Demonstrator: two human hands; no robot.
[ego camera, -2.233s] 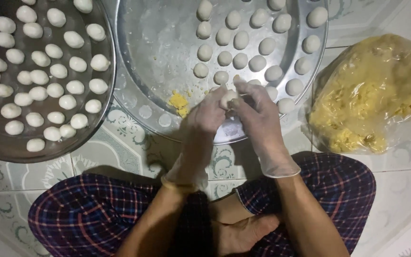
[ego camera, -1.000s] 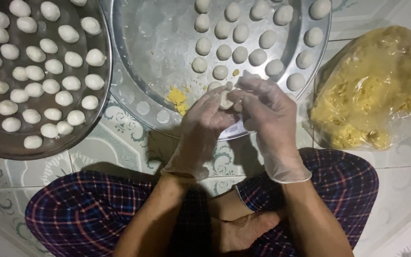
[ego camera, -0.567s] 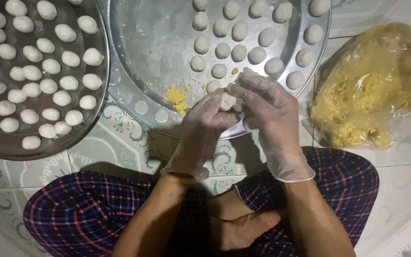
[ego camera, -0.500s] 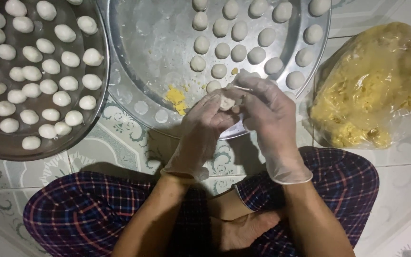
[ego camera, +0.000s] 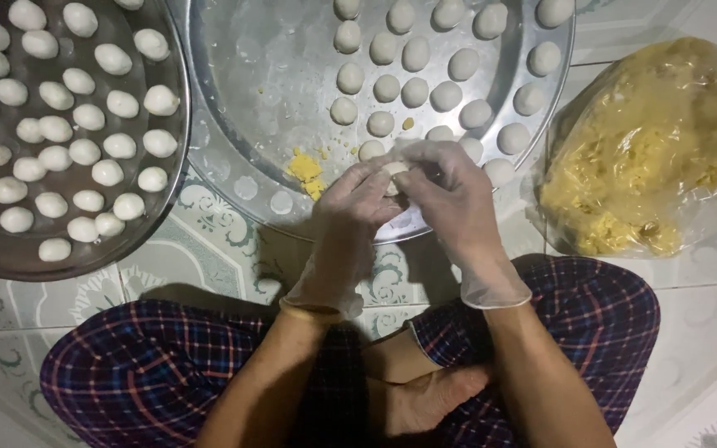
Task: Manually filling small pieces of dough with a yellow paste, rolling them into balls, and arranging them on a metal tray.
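Patterned floor tiles (ego camera: 209,257) bear two trays; both gloved grips pinch a dough ball (ego camera: 395,172).

Pale floor tiles (ego camera: 209,257) with green curling patterns and thin grout lines lie under dim, slightly cool indoor light.

Thin clear plastic gloves cover the left hand (ego camera: 354,207) and right hand (ego camera: 450,199). Beyond them a shiny metal tray (ego camera: 259,99) holds smooth matt dough balls (ego camera: 415,54); right, a glossy plastic bag (ego camera: 657,141).
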